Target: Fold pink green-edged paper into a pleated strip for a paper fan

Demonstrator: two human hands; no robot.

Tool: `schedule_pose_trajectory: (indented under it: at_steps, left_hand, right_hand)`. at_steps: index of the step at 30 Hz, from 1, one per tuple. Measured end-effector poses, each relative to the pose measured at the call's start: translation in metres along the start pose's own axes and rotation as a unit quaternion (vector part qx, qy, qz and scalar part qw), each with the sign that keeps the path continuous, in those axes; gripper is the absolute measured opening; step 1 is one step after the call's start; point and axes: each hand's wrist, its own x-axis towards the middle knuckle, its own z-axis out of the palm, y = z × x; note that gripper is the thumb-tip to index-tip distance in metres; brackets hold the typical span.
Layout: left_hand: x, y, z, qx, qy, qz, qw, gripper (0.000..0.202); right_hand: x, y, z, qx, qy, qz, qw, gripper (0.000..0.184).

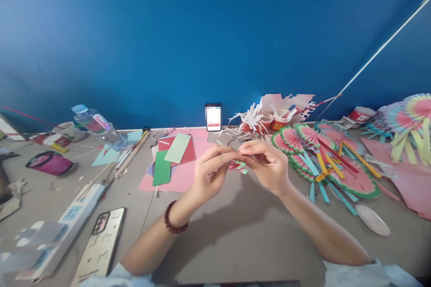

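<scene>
Both of my hands meet over the middle of the table, pinching one small pleated paper piece (pixel 239 166) in pink, green and white. My left hand (pixel 212 170) wears a dark red bead bracelet (pixel 173 219) at the wrist and has its thumb and fingers closed on the paper's upper edge. From the other side, my right hand (pixel 267 166) grips the same edge, fingertips touching those of the left. Most of the paper's top is hidden behind the fingers. Left of my hands lie a green card (pixel 162 169), a pale green card (pixel 178 148) and a red card (pixel 188 152) on pink paper (pixel 183 179).
Finished paper fans (pixel 353 177) with coloured strips lie at the right, near a white computer mouse (pixel 372 219). Paper cups (pixel 280 121) stand at the wall beside a lit phone (pixel 213 117). On the left are a bottle (pixel 99 125), a power strip (pixel 72 219) and another phone (pixel 101 244).
</scene>
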Motion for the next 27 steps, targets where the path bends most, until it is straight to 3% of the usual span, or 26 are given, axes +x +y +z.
schedule_pose_trajectory:
  at_steps: [6,16,21,27]
  left_hand:
    - [0.0017,0.0022,-0.0006,0.005,0.010,0.011,1.000,0.036]
    - [0.0016,0.0047,-0.0012,-0.005,0.014,0.008,1.000,0.036]
    - [-0.0001,0.0029,0.0003,-0.012,0.021,0.000,1.000,0.033]
    - [0.0041,0.0016,0.0005,-0.035,0.015,-0.012,0.999,0.034]
  right_hand:
    - [0.0007,-0.0017,0.0014,0.006,-0.004,-0.012,1.000,0.022]
    - [0.0039,-0.0056,0.0040,0.067,0.015,0.028,0.997,0.017]
    - [0.0051,-0.0059,0.0043,0.052,0.018,0.038,0.998,0.007]
    - [0.0057,-0.0046,-0.0006,-0.023,-0.013,-0.004,1.000,0.015]
